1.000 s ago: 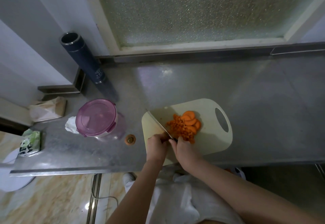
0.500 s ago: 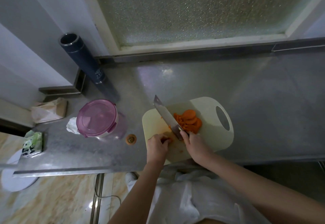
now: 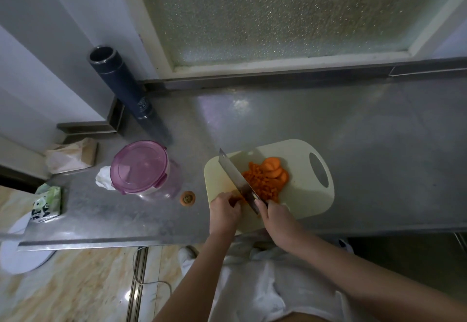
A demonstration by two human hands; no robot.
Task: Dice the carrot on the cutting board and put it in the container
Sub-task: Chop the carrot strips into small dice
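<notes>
A cream cutting board (image 3: 303,203) lies on the steel counter (image 3: 366,144). On it sits a heap of diced carrot (image 3: 262,185), with round carrot slices (image 3: 274,167) at the heap's far side. My right hand (image 3: 276,216) grips the handle of a cleaver (image 3: 232,175), whose blade slants along the heap's left side. My left hand (image 3: 223,211) rests on the board just left of the blade, fingers curled over a small bit of carrot. The container (image 3: 140,166), clear with a pink lid on, stands to the left of the board.
A cut carrot end (image 3: 187,198) lies on the counter between the container and the board. A tall dark cylinder (image 3: 126,94) stands at the back left. A white tissue (image 3: 104,177), a paper bag (image 3: 70,156) and a green pack (image 3: 46,203) lie further left.
Half a second ago the blade lay flat over the diced carrot. Now it sits left of the heap, which shows again. My left hand stays beside the blade.
</notes>
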